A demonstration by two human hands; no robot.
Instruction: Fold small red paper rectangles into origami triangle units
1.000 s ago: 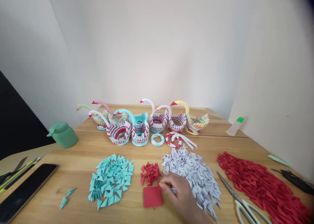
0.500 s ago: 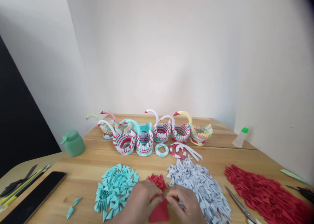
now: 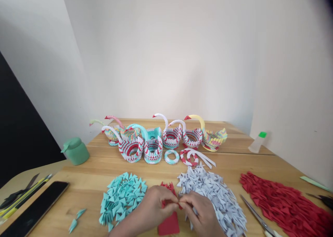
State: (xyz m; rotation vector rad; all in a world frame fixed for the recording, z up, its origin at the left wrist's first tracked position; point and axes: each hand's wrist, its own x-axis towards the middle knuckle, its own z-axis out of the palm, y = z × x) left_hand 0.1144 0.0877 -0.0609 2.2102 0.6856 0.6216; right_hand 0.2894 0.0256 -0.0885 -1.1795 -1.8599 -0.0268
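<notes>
Both hands meet low at the bench's point(image 3: 229, 160) near edge, the left hand point(image 3: 153, 209) and right hand point(image 3: 200, 212) each with fingers pinched shut on a small red paper piece point(image 3: 179, 205) held between them, just above a red paper square point(image 3: 169, 226) lying flat. Close on the left lies the teal pile of folded triangles point(image 3: 122, 199), on the right the white pile point(image 3: 213, 195), with a small red pile point(image 3: 168, 186) just behind the fingers. Farther off are scissors point(image 3: 257, 219), a long red heap point(image 3: 283, 202), a row of paper swans point(image 3: 158, 138), a green jar point(image 3: 75, 150) and a black phone point(image 3: 36, 207).
</notes>
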